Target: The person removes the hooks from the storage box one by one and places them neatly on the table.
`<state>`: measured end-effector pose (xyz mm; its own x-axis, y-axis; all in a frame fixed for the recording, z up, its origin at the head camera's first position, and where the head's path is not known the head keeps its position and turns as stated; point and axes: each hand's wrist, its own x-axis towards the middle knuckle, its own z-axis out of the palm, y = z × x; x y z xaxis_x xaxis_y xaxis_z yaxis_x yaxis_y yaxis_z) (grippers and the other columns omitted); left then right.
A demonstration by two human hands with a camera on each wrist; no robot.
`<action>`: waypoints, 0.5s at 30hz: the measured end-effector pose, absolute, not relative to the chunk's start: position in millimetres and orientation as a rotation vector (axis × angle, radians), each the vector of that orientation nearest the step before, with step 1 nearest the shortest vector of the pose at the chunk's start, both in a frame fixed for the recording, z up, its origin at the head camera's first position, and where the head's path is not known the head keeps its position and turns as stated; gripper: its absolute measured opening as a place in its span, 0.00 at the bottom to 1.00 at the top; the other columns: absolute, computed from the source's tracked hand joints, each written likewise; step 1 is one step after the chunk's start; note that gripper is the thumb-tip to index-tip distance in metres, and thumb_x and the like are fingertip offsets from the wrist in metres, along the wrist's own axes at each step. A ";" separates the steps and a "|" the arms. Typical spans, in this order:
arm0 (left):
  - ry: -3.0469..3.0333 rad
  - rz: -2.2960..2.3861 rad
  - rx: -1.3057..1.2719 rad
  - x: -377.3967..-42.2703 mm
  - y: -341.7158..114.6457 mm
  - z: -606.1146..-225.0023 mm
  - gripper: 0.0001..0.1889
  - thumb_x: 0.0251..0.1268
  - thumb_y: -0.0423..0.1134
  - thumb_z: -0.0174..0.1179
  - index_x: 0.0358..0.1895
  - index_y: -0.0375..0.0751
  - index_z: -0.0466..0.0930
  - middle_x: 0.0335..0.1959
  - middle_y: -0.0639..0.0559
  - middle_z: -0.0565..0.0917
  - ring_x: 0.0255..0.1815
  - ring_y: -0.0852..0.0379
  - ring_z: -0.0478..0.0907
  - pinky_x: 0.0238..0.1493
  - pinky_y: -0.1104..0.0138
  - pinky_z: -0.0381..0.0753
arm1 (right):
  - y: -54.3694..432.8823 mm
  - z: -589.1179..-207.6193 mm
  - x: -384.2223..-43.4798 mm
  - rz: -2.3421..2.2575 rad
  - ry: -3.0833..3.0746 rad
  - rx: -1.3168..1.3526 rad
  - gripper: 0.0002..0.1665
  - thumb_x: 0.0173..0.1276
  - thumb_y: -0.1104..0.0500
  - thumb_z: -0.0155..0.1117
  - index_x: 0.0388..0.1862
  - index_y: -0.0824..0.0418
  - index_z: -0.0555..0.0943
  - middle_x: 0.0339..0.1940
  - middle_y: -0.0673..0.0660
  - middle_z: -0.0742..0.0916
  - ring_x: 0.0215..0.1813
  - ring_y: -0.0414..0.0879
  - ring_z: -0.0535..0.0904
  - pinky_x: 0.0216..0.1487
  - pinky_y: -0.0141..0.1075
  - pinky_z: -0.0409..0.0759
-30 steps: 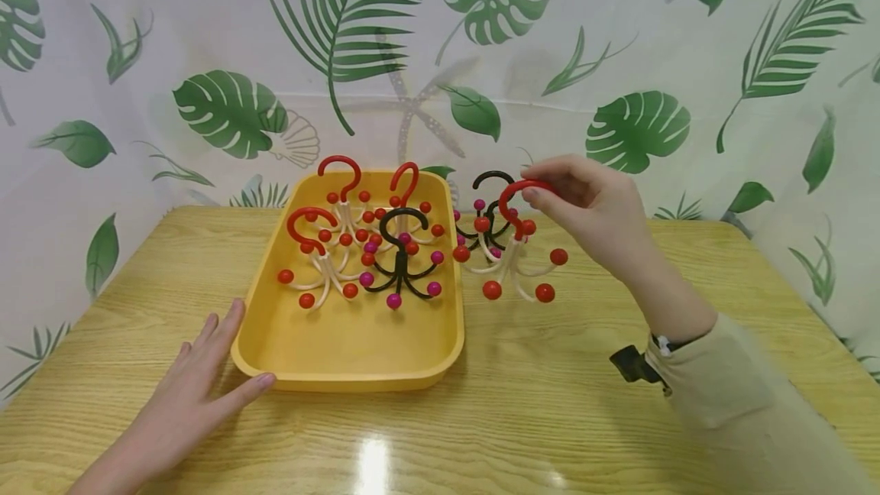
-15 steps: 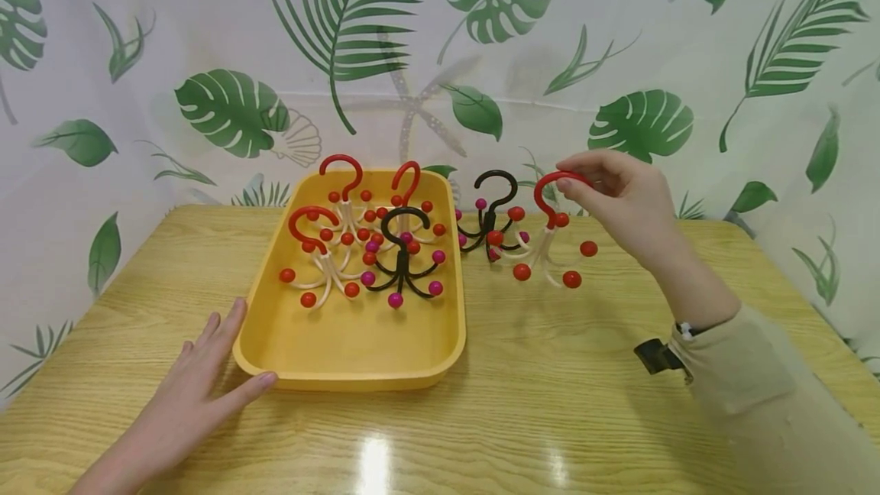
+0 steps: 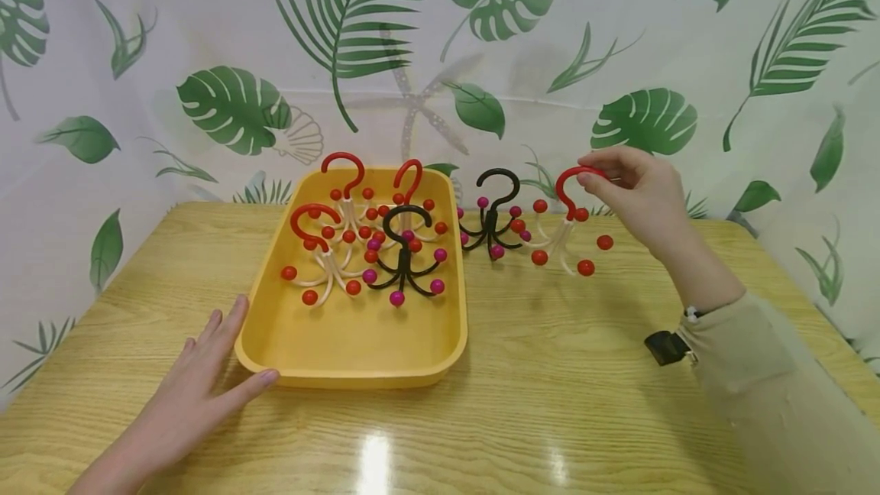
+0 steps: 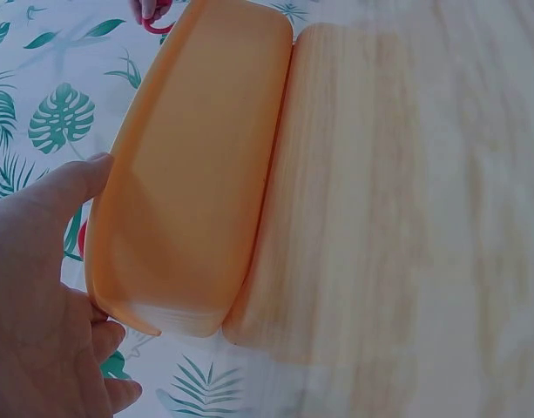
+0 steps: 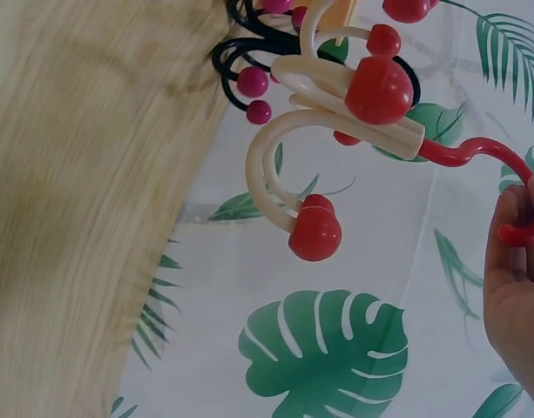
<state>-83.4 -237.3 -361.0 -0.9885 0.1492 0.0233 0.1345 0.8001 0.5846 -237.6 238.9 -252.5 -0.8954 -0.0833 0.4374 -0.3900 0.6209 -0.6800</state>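
Observation:
My right hand (image 3: 639,193) pinches the top of the red hook on a multi-arm hook hanger (image 3: 567,231) with white arms and red ball tips. The hanger is upright with its hook on top; whether its arms touch the table I cannot tell. Just left of it a black hanger (image 3: 491,226) with magenta tips stands on the table. My left hand (image 3: 186,396), fingers extended, touches the near left corner of a yellow tray (image 3: 337,346); in the left wrist view the thumb rests on the tray's rim (image 4: 105,174). Several hangers stand in the tray, among them a black one (image 3: 404,262).
The wooden table (image 3: 522,403) ends at a leaf-patterned cloth backdrop (image 3: 536,113) behind the tray and hangers. In the tray, white hangers with red hooks (image 3: 344,157) stand close together toward the back, their arms overlapping in view.
My right hand has carried the red-hooked hanger rightward and slightly back, away from the tray and past the black hanger on the table. My left hand stays at the tray corner.

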 end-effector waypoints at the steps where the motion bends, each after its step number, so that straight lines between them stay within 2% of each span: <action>1: 2.957 0.959 0.233 -83.5 -237.4 -361.0 0.49 0.66 0.59 0.55 0.77 0.51 0.30 0.77 0.41 0.42 0.76 0.38 0.33 0.69 0.41 0.29 | 240.4 -253.1 -239.0 1.161 -2.487 0.366 0.18 0.65 0.56 0.66 0.52 0.63 0.81 0.38 0.44 0.86 0.37 0.31 0.79 0.40 0.21 0.75; 15: 2.935 0.972 0.219 -83.3 -237.8 -360.5 0.49 0.66 0.59 0.55 0.77 0.52 0.30 0.77 0.42 0.41 0.76 0.39 0.32 0.70 0.42 0.28 | 253.2 -264.1 -254.4 1.094 -2.537 0.258 0.19 0.67 0.52 0.64 0.53 0.61 0.81 0.42 0.53 0.85 0.38 0.33 0.77 0.41 0.23 0.74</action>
<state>-83.3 -237.8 -360.5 -0.9891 0.1470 0.0043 0.1205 0.7934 0.5967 -254.4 253.2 -264.1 -0.9166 -0.0231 0.3991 -0.3062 0.6826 -0.6636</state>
